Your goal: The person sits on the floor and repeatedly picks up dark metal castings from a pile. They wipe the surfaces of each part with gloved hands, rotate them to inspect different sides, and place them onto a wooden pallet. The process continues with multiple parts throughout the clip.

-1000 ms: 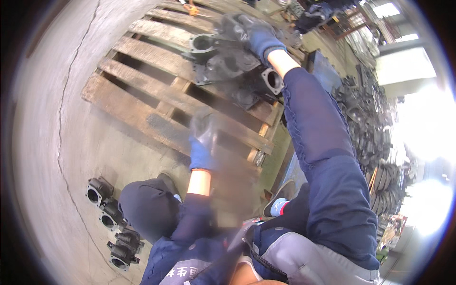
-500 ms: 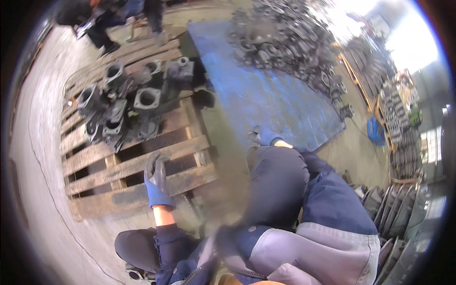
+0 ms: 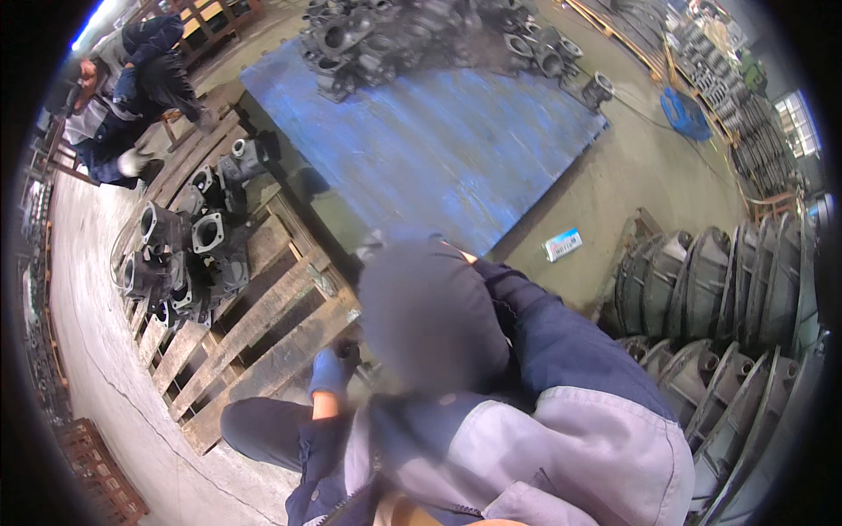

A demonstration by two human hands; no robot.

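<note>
My left hand [image 3: 335,370], in a blue work glove with a dark palm, is low beside the near edge of the wooden pallet [image 3: 263,373]. Its fingers are dark and blurred, so their pose and anything in them cannot be made out. My right hand is mostly hidden behind my raised knee, by the near edge of the blue sheet [image 3: 421,167]; only a sliver of wrist [image 3: 462,252] shows plainly. On the pallet's far part stand several dark metal castings [image 3: 209,232] with square flanges and round openings.
A large heap of dark castings [image 3: 395,39] covers the sheet's far end. Stacked ribbed metal parts [image 3: 702,289] stand at the right. A small blue-and-white box [image 3: 562,245] and a blue plastic item [image 3: 684,114] lie on the floor. Another person [image 3: 132,96] crouches at the far left.
The view has swung right, shifting the pallet and sheet leftward. My left hand has drawn back from over the pallet boards toward my legs. My right hand has gone behind my knee.
</note>
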